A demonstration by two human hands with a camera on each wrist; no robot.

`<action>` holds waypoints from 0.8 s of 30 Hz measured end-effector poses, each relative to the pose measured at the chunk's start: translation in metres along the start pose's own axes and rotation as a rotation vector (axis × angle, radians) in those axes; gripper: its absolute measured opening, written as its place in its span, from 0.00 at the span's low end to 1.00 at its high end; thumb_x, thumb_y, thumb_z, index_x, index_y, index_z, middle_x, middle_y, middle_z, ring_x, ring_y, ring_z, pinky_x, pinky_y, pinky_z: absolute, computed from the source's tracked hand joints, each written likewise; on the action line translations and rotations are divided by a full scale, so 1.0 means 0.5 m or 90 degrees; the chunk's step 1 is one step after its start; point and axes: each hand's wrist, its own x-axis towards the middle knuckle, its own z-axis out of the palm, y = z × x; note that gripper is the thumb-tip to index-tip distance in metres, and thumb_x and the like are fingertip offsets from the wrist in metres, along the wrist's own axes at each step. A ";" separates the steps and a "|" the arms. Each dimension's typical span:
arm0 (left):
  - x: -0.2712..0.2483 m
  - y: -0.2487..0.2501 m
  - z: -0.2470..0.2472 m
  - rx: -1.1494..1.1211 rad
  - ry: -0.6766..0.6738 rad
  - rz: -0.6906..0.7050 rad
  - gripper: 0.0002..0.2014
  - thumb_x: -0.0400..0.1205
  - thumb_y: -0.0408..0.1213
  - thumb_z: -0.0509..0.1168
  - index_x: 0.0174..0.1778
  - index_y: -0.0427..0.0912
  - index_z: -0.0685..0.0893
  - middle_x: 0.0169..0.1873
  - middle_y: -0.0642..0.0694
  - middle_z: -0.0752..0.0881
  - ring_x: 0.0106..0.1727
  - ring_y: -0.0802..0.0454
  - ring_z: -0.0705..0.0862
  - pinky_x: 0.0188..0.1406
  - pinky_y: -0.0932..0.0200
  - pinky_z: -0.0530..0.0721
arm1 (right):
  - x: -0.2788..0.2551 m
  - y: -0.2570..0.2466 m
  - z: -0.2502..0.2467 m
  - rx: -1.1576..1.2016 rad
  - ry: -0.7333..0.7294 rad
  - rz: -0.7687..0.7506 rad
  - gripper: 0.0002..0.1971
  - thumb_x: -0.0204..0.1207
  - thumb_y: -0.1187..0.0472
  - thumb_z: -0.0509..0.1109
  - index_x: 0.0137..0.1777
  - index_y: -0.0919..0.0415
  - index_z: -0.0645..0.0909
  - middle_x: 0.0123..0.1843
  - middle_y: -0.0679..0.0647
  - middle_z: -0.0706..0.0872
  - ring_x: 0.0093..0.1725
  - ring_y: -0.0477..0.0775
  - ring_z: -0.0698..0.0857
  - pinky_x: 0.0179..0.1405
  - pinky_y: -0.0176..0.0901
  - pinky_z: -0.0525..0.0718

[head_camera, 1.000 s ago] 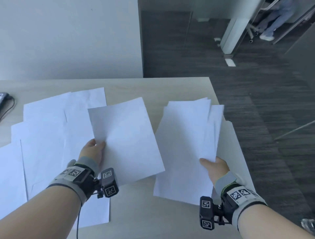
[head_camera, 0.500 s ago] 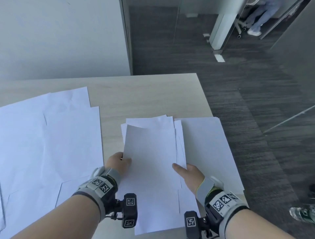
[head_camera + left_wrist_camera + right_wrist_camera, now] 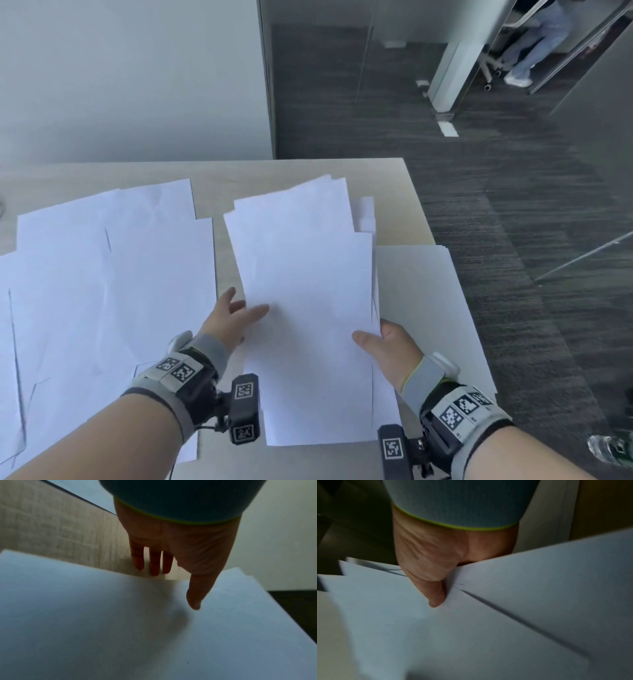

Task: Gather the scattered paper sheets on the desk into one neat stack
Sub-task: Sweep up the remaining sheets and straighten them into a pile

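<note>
Sheets are pinched by the right hand; with the left hand released flat beside, edges should be tapped square.

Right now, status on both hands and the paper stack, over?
Right hand pinches the gathered stack, edges uneven. Left hand open, fingers straight at the stack's left edge. Loose sheets still spread left on the desk.

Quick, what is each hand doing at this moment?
Left hand: open, fingers straight at the held sheets' left edge.
Right hand: pinches the held sheets.
</note>
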 end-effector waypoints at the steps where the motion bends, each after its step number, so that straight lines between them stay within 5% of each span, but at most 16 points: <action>1: -0.005 0.017 -0.002 -0.059 -0.045 0.006 0.37 0.74 0.43 0.81 0.80 0.47 0.76 0.64 0.48 0.89 0.62 0.42 0.89 0.64 0.43 0.86 | 0.000 -0.008 0.001 0.018 0.002 -0.013 0.06 0.80 0.62 0.74 0.52 0.50 0.90 0.50 0.45 0.94 0.55 0.48 0.91 0.62 0.45 0.85; 5: -0.038 0.102 -0.025 -0.185 -0.073 0.107 0.20 0.68 0.36 0.76 0.56 0.38 0.89 0.50 0.38 0.95 0.53 0.36 0.93 0.50 0.47 0.88 | -0.001 -0.068 0.012 0.048 0.019 -0.056 0.03 0.78 0.59 0.76 0.48 0.54 0.91 0.46 0.45 0.95 0.52 0.50 0.92 0.60 0.47 0.86; 11: -0.080 0.191 -0.076 -0.226 -0.050 0.303 0.13 0.70 0.33 0.75 0.50 0.43 0.90 0.47 0.44 0.95 0.48 0.47 0.94 0.44 0.58 0.90 | 0.000 -0.169 0.030 0.081 0.022 -0.137 0.04 0.74 0.64 0.79 0.41 0.55 0.92 0.42 0.47 0.95 0.46 0.50 0.93 0.56 0.49 0.88; 18: -0.094 0.155 -0.092 -0.139 -0.066 0.291 0.24 0.64 0.36 0.80 0.58 0.48 0.91 0.56 0.45 0.94 0.60 0.43 0.92 0.69 0.39 0.83 | -0.012 -0.190 0.056 0.071 0.014 -0.151 0.01 0.71 0.64 0.80 0.42 0.59 0.92 0.41 0.48 0.95 0.42 0.48 0.93 0.47 0.42 0.87; 21: -0.093 0.132 -0.088 -0.114 -0.052 0.265 0.17 0.68 0.35 0.77 0.52 0.53 0.93 0.54 0.47 0.95 0.59 0.45 0.92 0.73 0.35 0.81 | -0.024 -0.187 0.063 0.074 -0.008 -0.160 0.06 0.73 0.68 0.79 0.42 0.55 0.91 0.43 0.48 0.95 0.45 0.50 0.93 0.51 0.47 0.88; 24: -0.098 0.127 -0.086 -0.115 -0.065 0.260 0.21 0.65 0.38 0.79 0.55 0.52 0.93 0.55 0.47 0.95 0.60 0.45 0.92 0.74 0.34 0.81 | -0.033 -0.190 0.067 0.097 -0.026 -0.180 0.08 0.69 0.66 0.79 0.42 0.51 0.92 0.46 0.52 0.95 0.48 0.54 0.93 0.53 0.54 0.89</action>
